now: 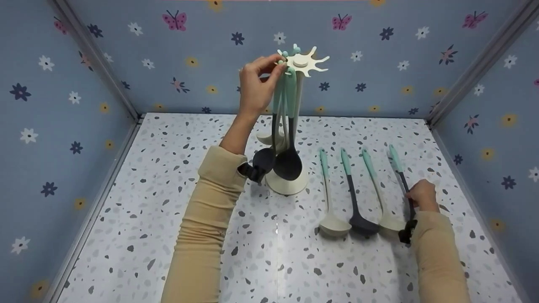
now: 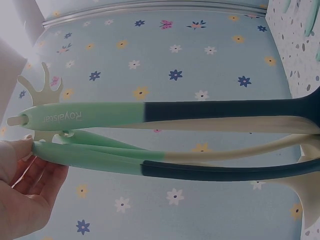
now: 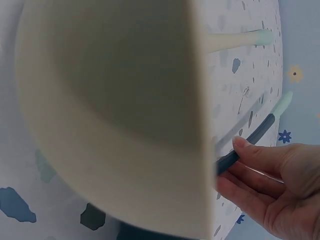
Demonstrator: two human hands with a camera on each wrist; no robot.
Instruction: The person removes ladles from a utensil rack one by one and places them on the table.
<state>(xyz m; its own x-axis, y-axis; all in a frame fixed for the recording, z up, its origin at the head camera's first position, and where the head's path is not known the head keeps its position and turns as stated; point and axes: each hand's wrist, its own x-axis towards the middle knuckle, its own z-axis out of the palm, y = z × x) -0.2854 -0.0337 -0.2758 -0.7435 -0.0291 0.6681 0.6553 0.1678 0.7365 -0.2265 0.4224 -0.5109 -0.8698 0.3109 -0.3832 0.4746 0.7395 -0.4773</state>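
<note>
My left hand (image 1: 257, 84) pinches the mint handle end of a black spoon-like utensil (image 1: 264, 160) at the cream utensil stand's (image 1: 286, 187) top. Beside it hangs another black-headed utensil (image 1: 289, 165) with a mint handle; cream ones hang behind. In the left wrist view, thumb and fingers hold the lower mint handle (image 2: 90, 160) at its tip. At the right, my right hand (image 1: 423, 194) grips the dark shaft of a mint-handled utensil (image 1: 396, 159). The right wrist view shows that shaft (image 3: 260, 130) between thumb and fingers, tilted above the tabletop; its head is hidden.
Between stand and right hand lie a cream ladle (image 1: 334, 226), a black ladle (image 1: 364, 226) and another cream ladle (image 1: 389, 223), handles pointing back. Patterned walls (image 1: 269, 25) enclose the speckled tabletop (image 1: 168, 202) at the back and sides.
</note>
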